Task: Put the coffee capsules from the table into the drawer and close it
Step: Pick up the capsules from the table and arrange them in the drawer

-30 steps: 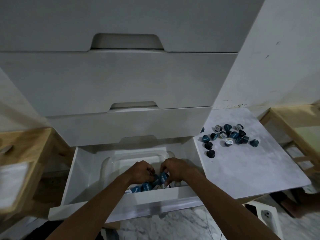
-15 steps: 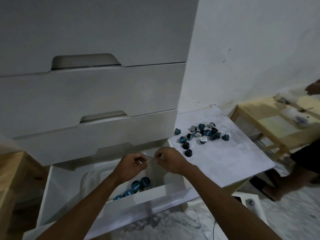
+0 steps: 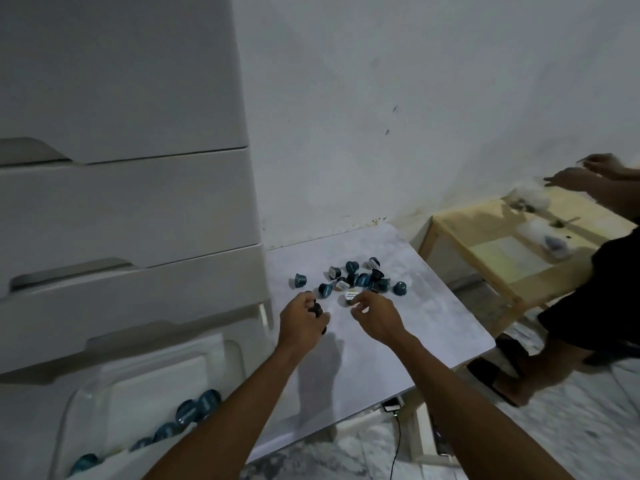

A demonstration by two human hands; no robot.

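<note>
Several blue and dark coffee capsules [image 3: 360, 279] lie in a loose heap on the white marbled table [image 3: 415, 341], with one blue capsule [image 3: 300, 279] apart to the left. My left hand [image 3: 299, 322] is at the heap's near-left edge, curled around dark capsules [image 3: 317, 310]. Beside it, my right hand [image 3: 377, 315] pinches a white-lidded capsule [image 3: 348, 298] at the heap's front. The bottom drawer [image 3: 145, 452] is open at lower left. A clear plastic bin [image 3: 79, 393] inside it holds several blue capsules [image 3: 194, 408].
Closed white drawers [image 3: 131, 209] stack above the open one. A wooden table [image 3: 502, 261] stands to the right, where another person's hands [image 3: 581, 174] and legs [image 3: 571, 337] are. A phone on a cable [image 3: 393, 407] lies under the white table's front edge.
Both hands left the drawer bin and moved right to the capsule heap on the table, where they closed on capsules. The view swung right with them.
</note>
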